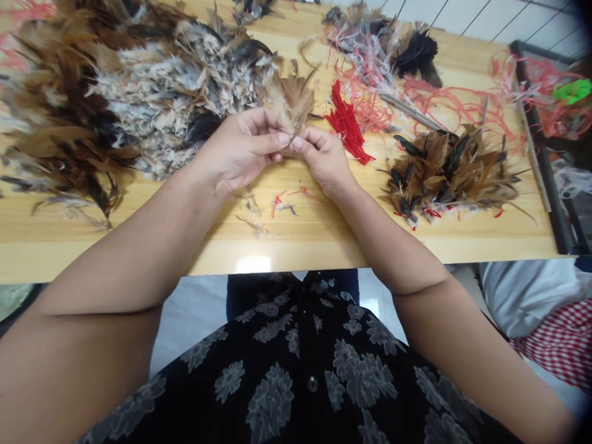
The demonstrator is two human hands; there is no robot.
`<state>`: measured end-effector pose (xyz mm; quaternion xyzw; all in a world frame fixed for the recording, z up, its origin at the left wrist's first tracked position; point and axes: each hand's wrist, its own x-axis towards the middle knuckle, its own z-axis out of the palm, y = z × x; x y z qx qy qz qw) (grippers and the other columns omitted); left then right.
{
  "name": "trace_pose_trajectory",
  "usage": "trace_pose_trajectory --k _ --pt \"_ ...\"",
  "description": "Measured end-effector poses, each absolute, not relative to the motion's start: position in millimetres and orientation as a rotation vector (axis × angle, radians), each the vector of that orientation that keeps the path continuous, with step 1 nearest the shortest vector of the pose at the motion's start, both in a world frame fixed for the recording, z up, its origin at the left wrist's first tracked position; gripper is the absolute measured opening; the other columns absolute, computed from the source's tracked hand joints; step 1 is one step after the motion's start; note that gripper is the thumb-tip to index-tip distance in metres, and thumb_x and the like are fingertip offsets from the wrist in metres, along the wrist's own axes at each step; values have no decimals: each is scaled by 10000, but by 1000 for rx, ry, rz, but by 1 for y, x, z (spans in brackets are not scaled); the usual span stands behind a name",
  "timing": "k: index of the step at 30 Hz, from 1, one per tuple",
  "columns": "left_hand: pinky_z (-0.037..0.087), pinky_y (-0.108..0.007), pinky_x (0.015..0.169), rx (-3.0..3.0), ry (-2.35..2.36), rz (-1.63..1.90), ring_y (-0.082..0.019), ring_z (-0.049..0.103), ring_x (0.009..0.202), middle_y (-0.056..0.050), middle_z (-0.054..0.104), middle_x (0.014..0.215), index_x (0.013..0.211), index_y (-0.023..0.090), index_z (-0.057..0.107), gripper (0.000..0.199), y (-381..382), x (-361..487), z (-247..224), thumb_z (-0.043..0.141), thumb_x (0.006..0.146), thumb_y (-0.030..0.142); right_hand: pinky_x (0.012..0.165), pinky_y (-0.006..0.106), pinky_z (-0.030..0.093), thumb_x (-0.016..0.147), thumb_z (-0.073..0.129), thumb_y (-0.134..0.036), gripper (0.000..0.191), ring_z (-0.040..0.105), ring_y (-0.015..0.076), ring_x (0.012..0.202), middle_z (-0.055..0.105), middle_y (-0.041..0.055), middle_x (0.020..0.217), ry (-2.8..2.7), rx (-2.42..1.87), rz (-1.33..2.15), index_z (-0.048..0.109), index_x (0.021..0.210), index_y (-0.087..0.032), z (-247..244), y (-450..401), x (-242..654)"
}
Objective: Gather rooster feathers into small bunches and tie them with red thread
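**Left grip (pixel 245 148) and right grip (pixel 327 161) pinch one feather bunch**

We press both thumbs to our fingers at the base of the tan feather bunch (pixel 292 102), its tips fanning away from us above the bench (pixel 319 231). Left of our grip spreads a big feather heap (pixel 157 92); just right lie red strips (pixel 348 123), and farther right, brown feathers (pixel 456 166). Nearer us sit small red scraps (pixel 278 202).

The left hand (pixel 250 148) and right hand (pixel 326 160) cover the base of the small feather bunch (pixel 292 102); whether thread wraps it is too small to tell. The left edge cuts off the large feather pile (pixel 152 92), the right edge the checked cloth (pixel 562 342).
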<state>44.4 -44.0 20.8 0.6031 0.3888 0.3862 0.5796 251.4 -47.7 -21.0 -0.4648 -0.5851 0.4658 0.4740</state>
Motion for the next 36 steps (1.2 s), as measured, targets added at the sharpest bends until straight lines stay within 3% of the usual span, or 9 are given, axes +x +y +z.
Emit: trace_pose_trajectory --k 3,5,8,18,21,24,29,32,36 --pt "667 -579 1120 1517 986 1000 -410 821 1392 -45 874 1074 1103 339 758 512 -34 32 21 1081 923 693 1105 380 685 1073 999 -705 611 719 203 1034 676 -9 901 -1435 -1135 1117 643 852 -260 -21 -48 254" --pt "624 -594 1171 1636 1130 1056 -403 794 1372 -39 870 1085 1136 317 791 411 -28 21 21 1019 980 621 1138 405 696 1085 961 -770 629 745 213 1072 690 -6 918 -1426 -1141 1098 655 876 -262 -21 -48 256" --pt "593 -618 1230 1820 1328 1027 -393 780 1282 -34 893 1155 1069 331 850 275 -24 10 25 986 942 535 1188 432 701 1106 895 -844 651 783 226 1138 727 3 963 -1414 -1137 1079 678 915 -261 -22 -47 257" --pt "412 -660 1490 2057 1293 728 -487 634 1626 -100 892 1249 1064 411 944 204 -20 19 8 856 933 540 1215 421 696 1085 870 -905 684 820 217 1172 787 5 1019 -1337 -1143 1034 713 934 -257 -25 -45 256" --pt "448 -648 1465 2117 1335 695 -478 637 1610 -111 876 1217 1040 443 922 166 -17 19 1 822 976 560 1180 398 696 1087 890 -873 668 808 213 1163 761 5 1010 -1336 -1157 1042 704 936 -250 -24 -45 256" --pt "447 -651 1461 2162 1356 693 -469 614 1558 -119 847 1228 998 402 866 194 -20 20 3 784 1023 576 1148 389 694 1119 873 -845 647 790 206 1150 745 7 1022 -1350 -1166 1038 712 956 -240 -27 -44 257" --pt "503 -652 1396 2203 1403 631 -445 628 1426 -162 792 1311 931 360 590 228 -34 25 30 720 1027 521 1182 423 704 1152 832 -845 640 760 192 1091 739 -7 999 -1359 -1163 1018 734 977 -237 -33 -41 260" --pt "555 -637 1278 2072 1392 770 -412 675 1213 -122 773 1152 941 363 522 317 -38 29 40 748 1007 575 1204 432 700 1154 837 -833 629 764 201 1110 741 1 1012 -1369 -1163 1007 736 974 -239 -34 -42 260" --pt "584 -579 1049 1654 1162 989 -323 617 932 -43 686 938 940 359 558 547 -34 32 30 959 884 726 1222 447 704 1146 855 -824 619 764 209 1106 701 -8 964 -1357 -1171 1014 730 959 -247 -33 -43 258"
